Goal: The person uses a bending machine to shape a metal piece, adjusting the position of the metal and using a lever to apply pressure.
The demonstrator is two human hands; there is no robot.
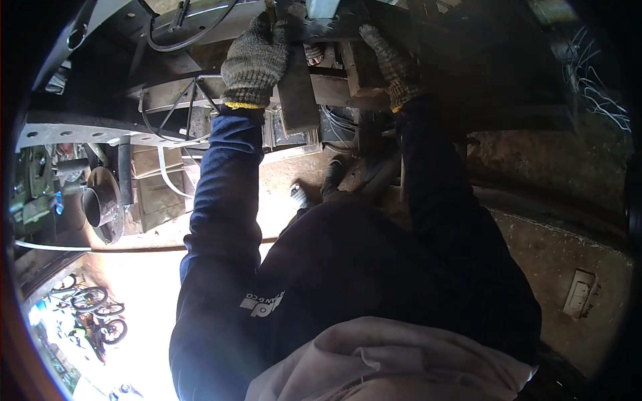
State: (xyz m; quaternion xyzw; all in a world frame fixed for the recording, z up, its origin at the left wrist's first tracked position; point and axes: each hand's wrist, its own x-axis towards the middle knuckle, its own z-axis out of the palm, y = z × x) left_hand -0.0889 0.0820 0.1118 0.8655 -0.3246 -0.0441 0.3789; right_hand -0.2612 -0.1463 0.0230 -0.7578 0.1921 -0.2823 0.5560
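My left hand point(254, 67), in a grey knitted glove with a yellow cuff, lies with its fingers stretched forward beside a dark flat metal bar point(297, 100). My right hand point(393, 67), gloved alike, reaches onto the dark metalwork on the right, its visible fingers stretched out; the others are lost in shadow. Between my hands a dark crosspiece point(334, 30) carries a pale bluish metal bar point(323, 8), cut off by the top edge. What lies under both palms is hidden.
A sandalled foot point(313, 55) shows through a gap beyond the metalwork. A perforated steel beam point(87, 136) and a flanged pipe point(100, 206) lie to the left. Loose wires point(592, 80) hang at right, above a wall switch point(580, 293). Bicycles point(93, 304) stand outside at lower left.
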